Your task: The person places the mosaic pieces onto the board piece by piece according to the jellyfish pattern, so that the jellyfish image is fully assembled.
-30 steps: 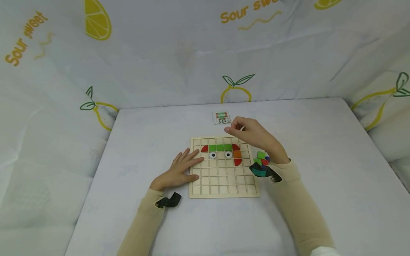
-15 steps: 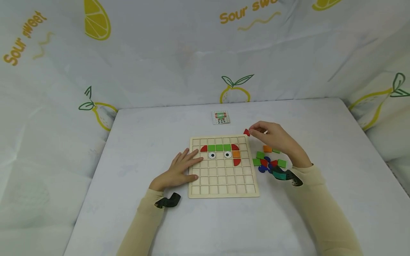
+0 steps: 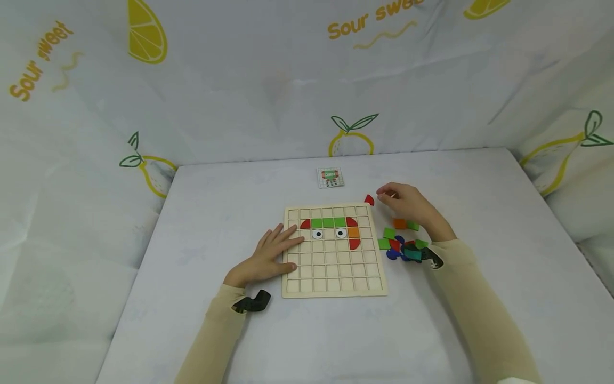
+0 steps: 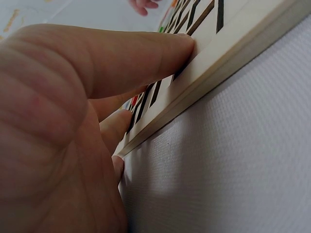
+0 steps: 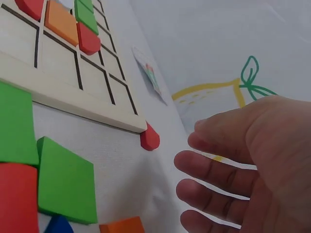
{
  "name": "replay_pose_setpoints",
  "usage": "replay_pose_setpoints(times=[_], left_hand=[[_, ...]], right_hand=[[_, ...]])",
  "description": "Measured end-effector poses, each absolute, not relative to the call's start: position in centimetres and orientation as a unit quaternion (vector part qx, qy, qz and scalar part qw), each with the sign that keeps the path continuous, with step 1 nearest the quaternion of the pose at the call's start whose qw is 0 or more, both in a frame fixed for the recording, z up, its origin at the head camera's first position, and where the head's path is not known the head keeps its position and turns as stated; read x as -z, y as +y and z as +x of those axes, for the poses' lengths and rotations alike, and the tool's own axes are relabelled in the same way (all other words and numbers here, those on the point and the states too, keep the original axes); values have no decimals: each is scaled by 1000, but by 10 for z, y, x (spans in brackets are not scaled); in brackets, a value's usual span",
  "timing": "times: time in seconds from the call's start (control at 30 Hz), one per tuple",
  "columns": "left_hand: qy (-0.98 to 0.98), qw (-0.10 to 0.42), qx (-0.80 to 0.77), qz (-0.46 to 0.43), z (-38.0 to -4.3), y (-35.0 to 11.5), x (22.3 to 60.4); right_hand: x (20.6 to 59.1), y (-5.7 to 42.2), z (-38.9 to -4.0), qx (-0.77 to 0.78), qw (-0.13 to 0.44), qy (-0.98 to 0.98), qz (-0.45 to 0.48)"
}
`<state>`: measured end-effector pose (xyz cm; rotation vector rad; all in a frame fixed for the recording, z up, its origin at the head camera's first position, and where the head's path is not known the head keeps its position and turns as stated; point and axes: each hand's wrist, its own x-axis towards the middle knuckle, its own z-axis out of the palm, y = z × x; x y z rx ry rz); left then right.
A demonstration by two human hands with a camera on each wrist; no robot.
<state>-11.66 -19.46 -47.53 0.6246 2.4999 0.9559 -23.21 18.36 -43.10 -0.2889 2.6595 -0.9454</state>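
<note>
The wooden grid board (image 3: pixel 336 292) lies flat on the table. My left hand (image 3: pixel 268 253) rests with spread fingers on its left edge; the left wrist view has the thumb (image 4: pixel 146 58) across the rim. A row of green squares (image 3: pixel 328 222) with red rounded ends sits on the board, above two eye pieces (image 3: pixel 317 233). Below the right end come an orange square (image 3: pixel 353 232) and another red piece (image 3: pixel 354 244). A loose red rounded piece (image 3: pixel 369 200) lies by the upper right corner. Just right of it hovers my right hand (image 3: pixel 408 204), fingers bent loosely and holding nothing.
Right of the board is a loose pile of green, red and blue pieces (image 3: pixel 395 245), with an orange square (image 3: pixel 400 224) behind them. A small picture card (image 3: pixel 330 177) showing a figure on a grid lies beyond the board. A printed cloth (image 3: pixel 249 106) hangs behind the table.
My right hand has moved right, from above the board's far edge to beyond its corner. The red piece at its fingertips half a second ago now lies apart from them. My left hand stays put.
</note>
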Motion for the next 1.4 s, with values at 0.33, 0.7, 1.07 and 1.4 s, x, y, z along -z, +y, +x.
replay_pose_setpoints(times=[0.33,0.7,1.07,1.4], left_hand=[[890,197,-343,226,-117,-193,477],[892,198,-339,224,-119,-192,477],[895,197,-334,223,-118,-194,476],[890,192,-348,224,-117,-195,474]], right_hand=[[448,171,-248,280,157,940,-113],[445,173,-243,264,149,945,-123],[430,202,-213,215,171,948,-159],[435,203,-197,176,167,958,-154]])
